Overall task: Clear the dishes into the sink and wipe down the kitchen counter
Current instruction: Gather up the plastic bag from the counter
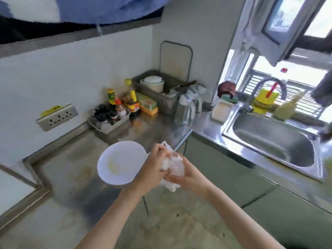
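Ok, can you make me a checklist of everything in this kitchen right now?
Surface: steel counter, stained and smudgy.
Job's things: white bowl with food residue, at the left hand; white cloth, crumpled; sink on the right.
Clutter: condiment bottles in a tray; dish bin; clear jug.
Hands: left hand and right hand both grip the white cloth.
Cables: nothing seen; a wall socket strip.
Surroundings: faucet, open window.

White wad, perhaps tissue, half hidden by fingers; bottle labels blurred.
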Demonstrator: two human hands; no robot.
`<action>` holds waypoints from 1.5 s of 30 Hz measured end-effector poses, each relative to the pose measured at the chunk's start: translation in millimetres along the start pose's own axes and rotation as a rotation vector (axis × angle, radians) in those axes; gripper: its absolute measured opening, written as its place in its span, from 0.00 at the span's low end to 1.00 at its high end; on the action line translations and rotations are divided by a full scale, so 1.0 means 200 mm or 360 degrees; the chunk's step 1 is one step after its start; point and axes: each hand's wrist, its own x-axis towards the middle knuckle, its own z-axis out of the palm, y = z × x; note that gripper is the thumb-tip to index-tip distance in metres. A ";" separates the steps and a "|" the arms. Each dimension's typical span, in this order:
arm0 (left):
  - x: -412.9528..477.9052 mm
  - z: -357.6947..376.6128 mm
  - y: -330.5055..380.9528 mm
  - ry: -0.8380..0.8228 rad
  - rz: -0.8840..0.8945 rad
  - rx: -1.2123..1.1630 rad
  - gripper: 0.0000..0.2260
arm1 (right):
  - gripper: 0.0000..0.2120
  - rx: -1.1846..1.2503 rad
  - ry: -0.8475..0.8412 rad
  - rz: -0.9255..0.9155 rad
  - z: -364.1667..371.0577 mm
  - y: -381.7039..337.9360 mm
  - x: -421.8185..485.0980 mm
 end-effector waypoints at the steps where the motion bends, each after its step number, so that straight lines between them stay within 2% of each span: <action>1: 0.02 0.08 0.06 -0.0043 0.0017 -0.0093 0.18 | 0.32 0.0134 0.0053 0.0010 -0.06 0.03 -0.08; 3: 0.04 0.25 0.15 -0.0134 0.0029 -0.0273 0.21 | 0.28 0.0300 0.0224 0.0004 -0.18 0.06 -0.25; 6: 0.10 0.55 0.24 -0.0305 0.0034 -0.0268 0.36 | 0.24 0.0434 0.0467 0.0065 -0.35 0.15 -0.48; 8: 0.14 0.77 0.30 -0.0526 0.0034 -0.0259 0.38 | 0.20 0.0551 0.0535 0.0143 -0.46 0.25 -0.64; 12: 0.19 1.24 0.46 -0.0925 0.0221 -0.0131 0.47 | 0.23 0.0719 0.0911 0.0229 -0.68 0.47 -0.96; 16: 0.16 1.73 0.70 -0.1210 0.0441 0.0004 0.53 | 0.16 0.0726 0.1376 0.0442 -0.92 0.70 -1.30; 19: 0.16 2.07 0.85 -0.1477 0.0491 0.0119 0.48 | 0.11 0.0593 0.1660 0.0518 -1.10 0.89 -1.57; 21: 0.18 2.28 0.91 -0.1697 0.0517 0.0111 0.46 | 0.05 0.0523 0.1750 0.0562 -1.21 1.02 -1.74; 24: 0.22 2.61 0.97 -0.2009 0.0344 -0.0095 0.32 | 0.09 0.0429 0.1857 0.0618 -1.37 1.25 -1.98; 27: 0.22 2.96 1.01 -0.2292 0.0092 -0.0199 0.24 | 0.10 0.0465 0.2038 0.0743 -1.48 1.51 -2.15; 30: 0.17 3.36 0.97 -0.2206 0.0050 -0.0195 0.17 | 0.17 0.0446 0.2159 0.0918 -1.55 1.81 -2.22; 32: 0.14 3.61 0.91 -0.2076 0.0053 -0.0173 0.13 | 0.21 0.0333 0.2185 0.1051 -1.61 2.02 -2.24; 34: 0.12 3.85 0.83 -0.2053 -0.0043 -0.0238 0.11 | 0.23 0.0256 0.2177 0.1127 -1.69 2.22 -2.27; 36: 0.12 4.07 0.75 -0.2061 -0.0158 -0.0305 0.10 | 0.24 0.0603 0.2155 0.1018 -1.75 2.41 -2.29; 38: 0.10 4.28 0.65 -0.2055 -0.0206 -0.0343 0.10 | 0.19 0.1020 0.2115 0.0923 -1.79 2.60 -2.28; 40: 0.07 4.51 0.54 -0.2066 -0.0181 -0.0322 0.09 | 0.13 0.0987 0.2212 0.1083 -1.82 2.85 -2.27; 42: 0.02 4.72 0.42 -0.2102 -0.0102 -0.0256 0.12 | 0.07 0.0842 0.2421 0.1236 -1.84 3.10 -2.25; 45: -0.05 5.02 0.24 -0.2068 0.0084 -0.0054 0.26 | 0.05 0.0648 0.2572 0.1340 -1.89 3.53 -2.25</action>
